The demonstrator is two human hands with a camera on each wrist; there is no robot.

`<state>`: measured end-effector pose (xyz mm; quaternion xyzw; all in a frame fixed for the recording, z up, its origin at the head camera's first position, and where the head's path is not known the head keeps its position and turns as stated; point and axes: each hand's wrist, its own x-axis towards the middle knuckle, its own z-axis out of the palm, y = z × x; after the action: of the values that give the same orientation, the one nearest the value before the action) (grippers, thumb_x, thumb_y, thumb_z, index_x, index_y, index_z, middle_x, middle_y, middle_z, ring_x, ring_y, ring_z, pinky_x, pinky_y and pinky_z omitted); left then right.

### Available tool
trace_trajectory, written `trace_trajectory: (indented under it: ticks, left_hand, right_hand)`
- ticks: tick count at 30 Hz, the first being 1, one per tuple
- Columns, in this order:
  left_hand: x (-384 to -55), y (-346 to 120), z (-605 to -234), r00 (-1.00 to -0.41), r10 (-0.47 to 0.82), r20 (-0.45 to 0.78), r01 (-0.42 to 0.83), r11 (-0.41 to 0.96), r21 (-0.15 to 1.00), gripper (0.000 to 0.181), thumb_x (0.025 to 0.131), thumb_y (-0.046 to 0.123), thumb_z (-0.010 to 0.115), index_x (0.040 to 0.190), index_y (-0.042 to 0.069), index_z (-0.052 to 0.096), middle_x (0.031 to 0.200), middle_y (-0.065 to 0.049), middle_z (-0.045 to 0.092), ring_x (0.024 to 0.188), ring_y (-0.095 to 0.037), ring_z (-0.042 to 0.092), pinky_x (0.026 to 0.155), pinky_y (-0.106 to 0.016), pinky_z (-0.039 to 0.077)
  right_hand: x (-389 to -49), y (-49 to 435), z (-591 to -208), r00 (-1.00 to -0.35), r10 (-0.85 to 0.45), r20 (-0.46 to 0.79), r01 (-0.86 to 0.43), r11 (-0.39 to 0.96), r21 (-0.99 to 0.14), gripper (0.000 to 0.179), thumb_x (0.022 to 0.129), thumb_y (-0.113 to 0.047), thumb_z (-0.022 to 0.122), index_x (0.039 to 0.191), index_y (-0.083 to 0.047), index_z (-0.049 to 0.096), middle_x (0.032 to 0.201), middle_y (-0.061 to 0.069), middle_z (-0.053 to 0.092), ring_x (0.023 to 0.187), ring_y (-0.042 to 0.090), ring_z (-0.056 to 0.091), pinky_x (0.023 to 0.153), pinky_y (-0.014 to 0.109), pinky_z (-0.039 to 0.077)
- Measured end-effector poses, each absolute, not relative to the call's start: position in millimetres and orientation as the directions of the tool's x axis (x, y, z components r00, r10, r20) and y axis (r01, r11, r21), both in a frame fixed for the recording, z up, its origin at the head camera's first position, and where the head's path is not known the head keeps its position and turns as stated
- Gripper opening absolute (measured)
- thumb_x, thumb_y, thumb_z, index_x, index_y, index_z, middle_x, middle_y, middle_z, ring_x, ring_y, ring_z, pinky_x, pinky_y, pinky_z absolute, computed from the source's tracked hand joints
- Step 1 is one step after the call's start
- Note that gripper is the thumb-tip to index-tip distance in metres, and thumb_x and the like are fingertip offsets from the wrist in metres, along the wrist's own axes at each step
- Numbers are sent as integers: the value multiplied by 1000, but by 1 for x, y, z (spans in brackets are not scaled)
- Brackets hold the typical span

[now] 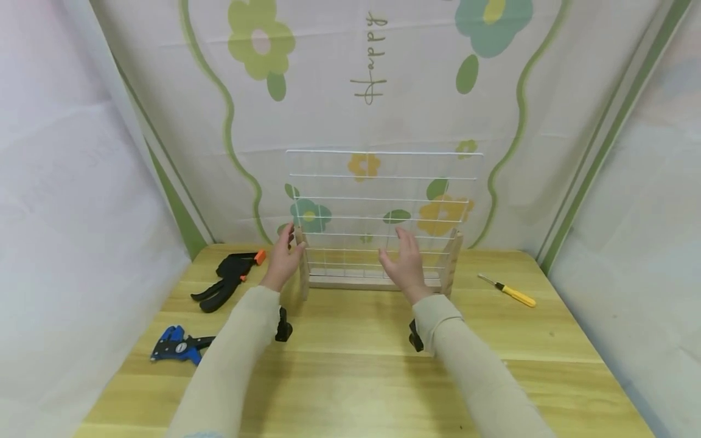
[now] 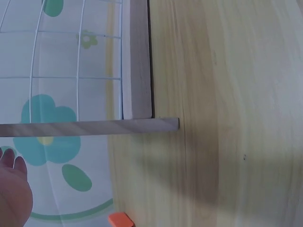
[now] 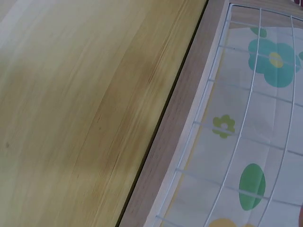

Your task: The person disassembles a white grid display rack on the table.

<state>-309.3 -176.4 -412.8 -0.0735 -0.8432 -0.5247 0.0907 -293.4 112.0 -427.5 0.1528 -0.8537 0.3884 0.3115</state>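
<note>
A white wire grid [image 1: 383, 218] stands upright in a wooden frame, with a post at each side and a bar along the bottom. Beside the left wooden post [image 2: 90, 128] is my left hand [image 1: 283, 261], fingers lightly bent; whether its thumb touches the post I cannot tell. In the left wrist view the fingers [image 2: 19, 166] of that hand show a gap from the post. My right hand [image 1: 406, 265] is raised before the grid's right half, thumb and fingers spread apart, holding nothing. The bottom bar [image 3: 182, 113] runs through the right wrist view.
To the left lie a black hand tool with orange tips [image 1: 226, 283] and a blue-and-black wire stripper [image 1: 181, 345], partly behind my sleeve. A yellow-handled screwdriver [image 1: 517, 296] lies at right. Behind the grid hangs a flower-printed cloth [image 1: 328, 115]; white cloth walls flank the wooden table [image 1: 350, 389].
</note>
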Motion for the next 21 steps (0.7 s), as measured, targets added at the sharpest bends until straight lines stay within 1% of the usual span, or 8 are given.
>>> trace_trajectory:
  ticks: [5, 9, 12, 14, 16, 19, 21]
  left_hand:
    - [-309, -172, -412, -977, 8, 215, 200, 409, 890, 61, 97, 16, 48, 148, 11, 16, 152, -10, 22, 138, -29, 24, 113, -40, 23]
    - [-310, -167, -407, -975, 1, 220, 202, 397, 895, 60, 97, 16, 48, 148, 9, 16, 151, -14, 23, 138, -29, 24, 113, -40, 24]
    - [-313, -163, -404, -975, -2, 224, 206, 384, 900, 60, 97, 16, 48, 147, 7, 17, 150, -16, 25, 138, -29, 24, 112, -40, 24]
    - [-314, -161, -402, -975, -17, 223, 201, 372, 906, 58, 97, 17, 48, 147, 7, 19, 150, -16, 26, 137, -29, 26, 112, -40, 25]
    - [-313, -160, -402, -973, -36, 228, 199, 369, 908, 55, 98, 18, 45, 146, 8, 22, 147, -17, 30, 134, -30, 31, 110, -41, 28]
    - [-311, -158, -406, -967, -76, 245, 202, 362, 910, 50, 100, 21, 41, 146, 8, 25, 145, -18, 34, 131, -30, 35, 108, -42, 30]
    - [-310, -155, -410, -961, -105, 256, 207, 340, 917, 48, 101, 22, 38, 146, 7, 26, 145, -18, 34, 131, -30, 35, 109, -41, 30]
  right_hand:
    - [-295, 101, -424, -825, 57, 562, -420, 603, -678, 62, 85, -22, 63, 134, 3, 36, 131, 19, 43, 119, 33, 43, 103, 46, 37]
    - [-298, 95, -419, -853, 104, 512, -380, 549, -745, 64, 86, -21, 62, 137, 4, 32, 135, 20, 39, 123, 34, 40, 104, 47, 36]
    - [-300, 90, -412, -867, 127, 481, -356, 517, -778, 62, 87, -20, 61, 137, 2, 33, 135, 19, 40, 123, 34, 40, 103, 48, 36]
    - [-302, 85, -408, -879, 141, 455, -333, 501, -799, 60, 87, -20, 61, 137, 0, 34, 133, 17, 41, 122, 33, 41, 103, 47, 36]
    - [-303, 81, -406, -893, 151, 423, -305, 489, -817, 60, 87, -21, 61, 137, -1, 33, 133, 17, 42, 123, 32, 41, 103, 46, 36]
    - [-303, 73, -405, -910, 181, 372, -262, 445, -857, 64, 87, -22, 62, 139, 0, 31, 135, 16, 40, 126, 32, 38, 105, 43, 35]
    - [-302, 69, -405, -914, 205, 349, -242, 413, -878, 67, 87, -24, 63, 139, 1, 29, 136, 16, 37, 128, 31, 36, 107, 42, 33]
